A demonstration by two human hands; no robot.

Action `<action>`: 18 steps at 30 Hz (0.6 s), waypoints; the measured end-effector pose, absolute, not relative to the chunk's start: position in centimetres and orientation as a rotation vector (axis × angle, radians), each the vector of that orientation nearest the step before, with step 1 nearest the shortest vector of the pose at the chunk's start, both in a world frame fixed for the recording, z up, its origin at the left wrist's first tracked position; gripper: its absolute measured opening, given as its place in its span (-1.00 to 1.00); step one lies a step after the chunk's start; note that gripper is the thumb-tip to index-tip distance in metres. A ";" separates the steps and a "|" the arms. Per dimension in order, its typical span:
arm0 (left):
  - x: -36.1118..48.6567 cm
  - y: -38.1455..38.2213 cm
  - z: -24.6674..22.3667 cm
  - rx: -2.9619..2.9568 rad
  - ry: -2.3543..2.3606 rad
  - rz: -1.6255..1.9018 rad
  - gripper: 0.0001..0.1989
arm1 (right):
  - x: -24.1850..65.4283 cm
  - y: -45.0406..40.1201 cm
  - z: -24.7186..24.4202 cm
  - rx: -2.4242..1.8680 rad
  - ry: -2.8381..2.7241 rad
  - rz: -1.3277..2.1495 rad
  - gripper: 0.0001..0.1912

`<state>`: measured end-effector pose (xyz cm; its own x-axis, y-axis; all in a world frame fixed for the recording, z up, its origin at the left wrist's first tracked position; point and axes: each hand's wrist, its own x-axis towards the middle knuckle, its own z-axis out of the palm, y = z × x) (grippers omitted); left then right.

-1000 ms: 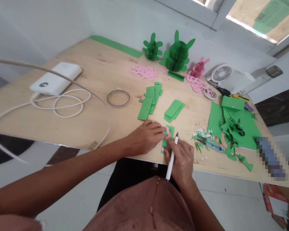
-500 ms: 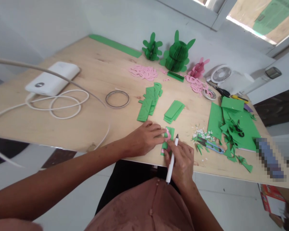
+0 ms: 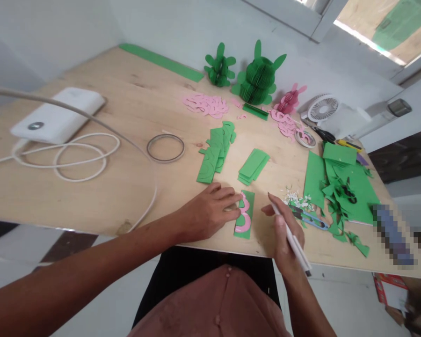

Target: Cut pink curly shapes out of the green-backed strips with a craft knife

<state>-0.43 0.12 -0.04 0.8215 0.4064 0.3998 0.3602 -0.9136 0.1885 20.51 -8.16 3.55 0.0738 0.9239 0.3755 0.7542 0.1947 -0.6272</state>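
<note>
On the table near its front edge lies a green paper strip (image 3: 251, 201), with a curvy pink paper cutout (image 3: 244, 223) on top of it. My left hand (image 3: 215, 210) rests flat from the left, its fingertips touching the cutout's left side. To the right of the strip, my right hand (image 3: 287, 229) grips a white pen (image 3: 292, 239), its dark tip pointing up and away from me, clear of the paper. Just beyond are a stack of blank green strips (image 3: 254, 166) and a pile of green strips with curved outlines drawn on them (image 3: 214, 154).
Blue thread snips (image 3: 314, 219) lie among paper scraps at right, beside green sheets (image 3: 363, 196). Pink cutouts (image 3: 206, 105), folded green paper figures (image 3: 257, 79) and a small fan (image 3: 323, 108) are farther back. A white power bank (image 3: 59, 114) with a cable is at left.
My right hand has moved right, off the strip, and turned with the pen still in it. More of the pink cutout now shows. My left hand stays at the strip.
</note>
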 end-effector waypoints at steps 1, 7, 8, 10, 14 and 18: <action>-0.4 0.1 -0.1 2.897 0.611 0.667 -0.78 | 20.6 -7.7 3.9 -1.583 -1.666 0.339 -0.59; -0.5 0.2 -0.2 2.886 0.598 0.696 -0.79 | 20.3 -4.2 4.0 -1.570 -1.486 0.763 -0.76; -0.5 0.2 -0.2 2.885 0.598 0.701 -0.79 | 20.2 -3.8 3.8 -1.556 -1.450 0.809 -0.78; -0.5 0.2 -0.2 2.882 0.599 0.710 -0.79 | 20.1 -3.0 3.4 -1.546 -1.397 0.895 -0.82; -0.5 0.2 -0.1 2.883 0.588 0.714 -0.78 | 19.7 -2.1 2.9 -1.538 -1.339 0.959 -0.86; -0.5 0.3 -0.1 2.879 0.585 0.724 -0.78 | 19.4 -1.8 2.6 -1.526 -1.317 0.976 -0.86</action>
<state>-0.52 0.25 -0.12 0.8114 0.3945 0.4314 0.3393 -0.9187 0.2020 19.40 -1.76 2.63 0.1324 0.9910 -0.0199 0.3074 -0.0601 -0.9497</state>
